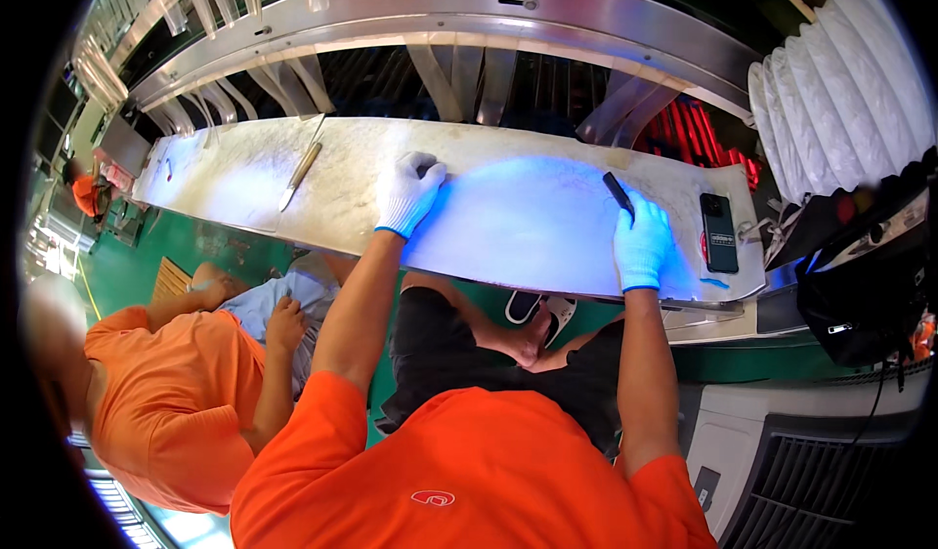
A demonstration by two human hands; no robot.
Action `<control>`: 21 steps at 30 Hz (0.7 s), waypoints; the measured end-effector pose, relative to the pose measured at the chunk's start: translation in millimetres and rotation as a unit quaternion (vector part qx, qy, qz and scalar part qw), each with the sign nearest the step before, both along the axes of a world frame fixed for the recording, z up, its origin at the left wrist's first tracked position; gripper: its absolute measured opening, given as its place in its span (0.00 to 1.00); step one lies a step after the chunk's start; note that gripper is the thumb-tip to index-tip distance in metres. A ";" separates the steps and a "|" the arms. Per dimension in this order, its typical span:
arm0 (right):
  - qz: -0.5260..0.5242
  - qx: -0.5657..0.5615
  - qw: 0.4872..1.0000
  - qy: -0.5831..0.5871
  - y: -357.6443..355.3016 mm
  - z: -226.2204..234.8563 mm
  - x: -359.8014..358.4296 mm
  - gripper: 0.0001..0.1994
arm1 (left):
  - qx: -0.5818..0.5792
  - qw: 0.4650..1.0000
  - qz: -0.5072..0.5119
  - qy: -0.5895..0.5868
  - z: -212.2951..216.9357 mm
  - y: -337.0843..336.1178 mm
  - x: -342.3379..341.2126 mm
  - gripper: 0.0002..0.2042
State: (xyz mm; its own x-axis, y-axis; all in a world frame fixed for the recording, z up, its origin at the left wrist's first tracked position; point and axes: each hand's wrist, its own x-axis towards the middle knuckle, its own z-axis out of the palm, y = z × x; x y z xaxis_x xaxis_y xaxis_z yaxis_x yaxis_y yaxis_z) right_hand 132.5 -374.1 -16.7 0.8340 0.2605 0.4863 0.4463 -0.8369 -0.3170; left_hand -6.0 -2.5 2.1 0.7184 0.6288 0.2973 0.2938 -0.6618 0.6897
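Observation:
My left hand (410,194), in a white glove with a blue cuff, rests on the long pale worktop (518,241) with its fingers curled. A dark spot shows between thumb and fingers; whether it is an object or shadow I cannot tell. Farther right, my right hand (642,243), gloved the same way, is closed around a slim black marker (618,193), whose dark end points up and left. Bright bluish light falls on the worktop between both hands. A knife (301,174) with a tan handle lies left of my left hand.
A dark phone (719,233) lies right of my right hand. Clear strip curtains (469,80) hang from a metal machine frame (391,23) behind the worktop, with red-lit rods (689,137) beyond. A white flexible duct (840,90) stands far right. A person in orange (181,393) sits at my left.

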 end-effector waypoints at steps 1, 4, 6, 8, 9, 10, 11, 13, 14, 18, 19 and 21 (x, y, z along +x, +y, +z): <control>-0.001 0.002 1.000 -0.004 0.4 3.4 0.6 0.18 | -0.007 1.000 0.001 0.002 1.1 -0.2 -0.5 0.17; 0.006 0.002 1.000 -0.009 1.4 1.8 0.4 0.18 | -0.025 1.000 -0.002 0.012 3.6 -0.3 -6.4 0.17; 0.004 0.003 1.000 -0.011 -0.3 1.8 1.9 0.18 | -0.026 1.000 -0.003 -0.002 3.7 0.6 -1.0 0.17; 0.000 0.010 1.000 -0.006 2.9 3.9 1.1 0.18 | -0.024 1.000 0.002 -0.014 -0.7 2.7 -0.5 0.17; -0.001 0.009 1.000 0.000 2.5 3.5 -1.0 0.18 | -0.026 1.000 0.001 -0.008 -3.0 2.7 -2.2 0.16; -0.004 0.009 1.000 0.005 0.3 3.4 -1.8 0.18 | -0.027 1.000 -0.002 -0.004 -1.6 0.9 -2.1 0.16; -0.007 0.010 1.000 0.009 -0.5 3.2 -1.3 0.18 | -0.028 1.000 -0.005 0.000 0.5 -0.2 -1.9 0.16; -0.001 0.010 1.000 0.002 1.1 2.5 0.5 0.18 | -0.022 1.000 -0.004 -0.011 2.5 0.2 -2.6 0.15; 0.002 0.013 1.000 0.002 1.4 3.4 0.7 0.18 | -0.033 0.999 -0.001 -0.016 1.1 1.1 -2.2 0.15; 0.001 0.017 1.000 0.021 2.2 5.7 -1.0 0.19 | -0.035 0.999 -0.004 -0.017 2.1 1.2 -2.9 0.15; 0.002 0.019 1.000 0.017 2.6 6.6 -2.0 0.19 | -0.032 0.999 -0.004 -0.018 2.3 0.4 -3.4 0.15; 0.004 0.023 1.000 0.011 3.2 8.2 -3.9 0.19 | -0.026 0.999 -0.004 -0.019 2.2 -0.1 -4.1 0.15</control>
State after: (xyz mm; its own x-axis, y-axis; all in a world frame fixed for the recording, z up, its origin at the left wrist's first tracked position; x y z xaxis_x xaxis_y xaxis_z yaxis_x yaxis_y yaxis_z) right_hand 128.6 -370.9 -8.4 0.8430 0.2449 0.4789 0.4447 -0.8181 -0.3646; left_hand -10.1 -2.6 4.4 0.7119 0.6385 0.2924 0.2614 -0.6274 0.7335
